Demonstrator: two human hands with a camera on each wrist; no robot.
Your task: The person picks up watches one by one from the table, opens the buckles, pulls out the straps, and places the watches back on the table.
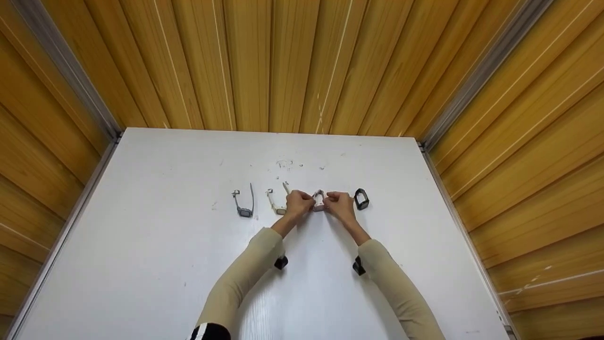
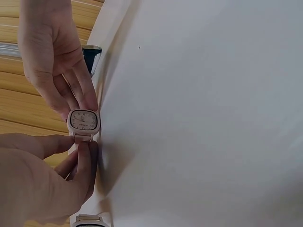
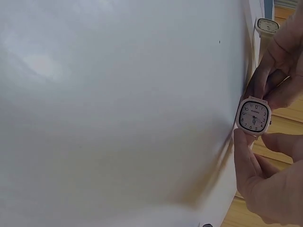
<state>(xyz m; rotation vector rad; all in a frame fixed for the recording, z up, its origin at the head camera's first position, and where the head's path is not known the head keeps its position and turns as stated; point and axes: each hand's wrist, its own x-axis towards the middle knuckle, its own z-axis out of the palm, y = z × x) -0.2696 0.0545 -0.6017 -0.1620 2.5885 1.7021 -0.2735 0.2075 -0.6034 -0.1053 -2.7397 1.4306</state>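
Note:
A pale pink wristwatch [image 1: 319, 207] is held between both hands at the middle of the white table, its strap forming a loop behind the case. My left hand [image 1: 299, 203] pinches the strap beside the case, as the left wrist view shows at the watch face [image 2: 84, 121]. On the opposite side, thumb and fingers of my right hand [image 1: 340, 206] grip the watch by its other strap end. The right wrist view shows the square dial [image 3: 254, 116] with black numerals facing the camera. Part of the strap is hidden behind the fingers.
Left of the hands lie a cream watch [image 1: 281, 211] and a grey watch [image 1: 245, 212], both with straps unfastened. A black watch [image 1: 362, 200], its strap looped, stands right of the right hand. Wood-patterned walls [image 1: 292, 66] border the white table [image 1: 155, 245].

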